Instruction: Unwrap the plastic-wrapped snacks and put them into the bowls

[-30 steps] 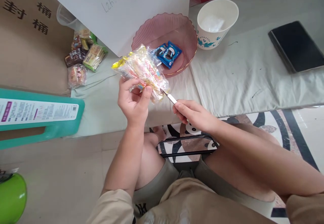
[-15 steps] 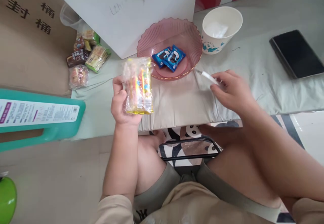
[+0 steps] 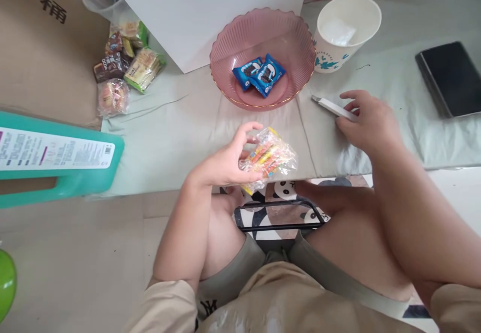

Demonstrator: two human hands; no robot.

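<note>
My left hand (image 3: 225, 162) grips a clear packet of colourful candy sticks (image 3: 268, 156) at the near edge of the cloth-covered table (image 3: 180, 137), above my knees. My right hand (image 3: 370, 122) rests on the cloth to the right, its fingers spread. Its fingertips touch the handle end of a small white knife (image 3: 332, 107), which lies flat with the blade pointing left. A pink ribbed glass bowl (image 3: 229, 47) behind the packet holds two blue cookie packs (image 3: 259, 73).
A white paper cup (image 3: 347, 32) stands right of the bowl, and a black phone (image 3: 449, 77) lies at far right. Several snack packs (image 3: 126, 67) sit at back left beside a cardboard box (image 3: 45, 57). A white board (image 3: 225, 7) leans behind the bowl. A teal stool (image 3: 56, 157) is at left.
My left hand lowered the candy packet from upright to the table's near edge. My right hand carried the knife away to the right and laid it on the cloth.
</note>
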